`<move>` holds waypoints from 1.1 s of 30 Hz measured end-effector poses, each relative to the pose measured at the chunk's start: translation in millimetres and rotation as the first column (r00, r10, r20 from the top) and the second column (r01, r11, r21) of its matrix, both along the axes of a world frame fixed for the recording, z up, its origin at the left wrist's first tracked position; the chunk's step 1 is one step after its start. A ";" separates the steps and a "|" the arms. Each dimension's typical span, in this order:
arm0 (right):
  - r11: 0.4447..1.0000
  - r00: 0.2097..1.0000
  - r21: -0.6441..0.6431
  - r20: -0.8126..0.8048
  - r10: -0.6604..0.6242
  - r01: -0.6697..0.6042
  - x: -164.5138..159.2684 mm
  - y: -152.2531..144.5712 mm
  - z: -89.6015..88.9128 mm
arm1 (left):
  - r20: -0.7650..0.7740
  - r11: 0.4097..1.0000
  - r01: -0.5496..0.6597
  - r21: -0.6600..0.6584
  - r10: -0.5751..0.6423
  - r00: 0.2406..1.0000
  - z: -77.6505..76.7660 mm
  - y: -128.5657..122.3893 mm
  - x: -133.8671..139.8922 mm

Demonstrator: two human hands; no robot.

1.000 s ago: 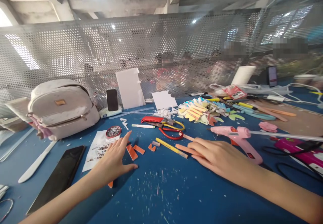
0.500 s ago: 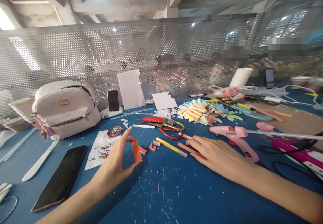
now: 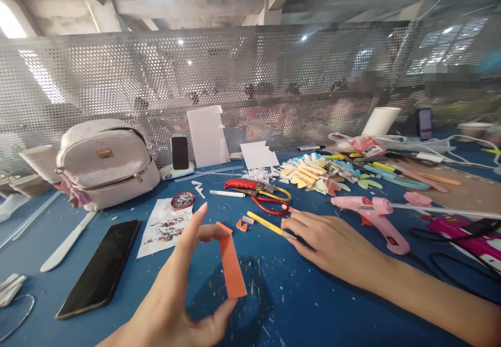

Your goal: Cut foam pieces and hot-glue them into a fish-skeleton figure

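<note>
In the head view my left hand (image 3: 183, 289) is raised over the table, holding a folded orange paper strip (image 3: 231, 266) by its two ends between thumb and fingers. My right hand (image 3: 332, 240) rests low on the table, its thumb and fingertips closed around the near end of a yellow pen (image 3: 266, 223). The pen lies on the blue surface. Small orange scraps (image 3: 241, 225) are close to the pen's far end. Just beyond my right fingers are red-handled scissors (image 3: 270, 206). The palm side of my right hand is hidden.
A pink glue gun (image 3: 376, 208) lies right of my right hand. Behind it is a pile of cut paper pieces (image 3: 309, 172). At left are a black phone (image 3: 99, 268), a white knife (image 3: 68, 242) and a pale backpack (image 3: 105, 164). A perforated metal screen (image 3: 156, 75) stands behind.
My left hand has come nearer with the orange strip, which now shows longer. My right fingers have shifted from an orange stick, no longer visible, to the yellow pen's end.
</note>
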State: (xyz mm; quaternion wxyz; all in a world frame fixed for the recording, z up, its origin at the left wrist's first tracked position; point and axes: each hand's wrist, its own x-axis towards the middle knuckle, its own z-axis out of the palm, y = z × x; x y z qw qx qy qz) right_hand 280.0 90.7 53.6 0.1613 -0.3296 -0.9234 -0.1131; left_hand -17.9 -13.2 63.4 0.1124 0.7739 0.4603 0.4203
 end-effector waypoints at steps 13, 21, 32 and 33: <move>1.000 1.000 -0.025 0.028 0.004 -0.003 -0.5 8.2 -4.2 | 0.015 0.999 0.011 -0.047 -0.011 1.000 -1.0 -2.9 -0.6; 0.999 0.998 -0.040 0.057 -0.011 0.013 -1.4 11.9 -7.5 | 0.010 0.989 0.044 -0.143 -0.042 0.999 1.5 -0.7 -3.3; 0.995 0.994 -0.088 0.103 -0.035 0.045 -1.4 8.9 -2.2 | -0.136 0.975 0.054 -0.214 -0.085 0.987 -23.8 2.9 1.4; 0.995 0.994 -0.089 0.104 -0.038 0.047 -1.6 8.6 -1.5 | -0.169 0.972 0.054 -0.231 -0.094 0.981 -29.3 4.1 2.4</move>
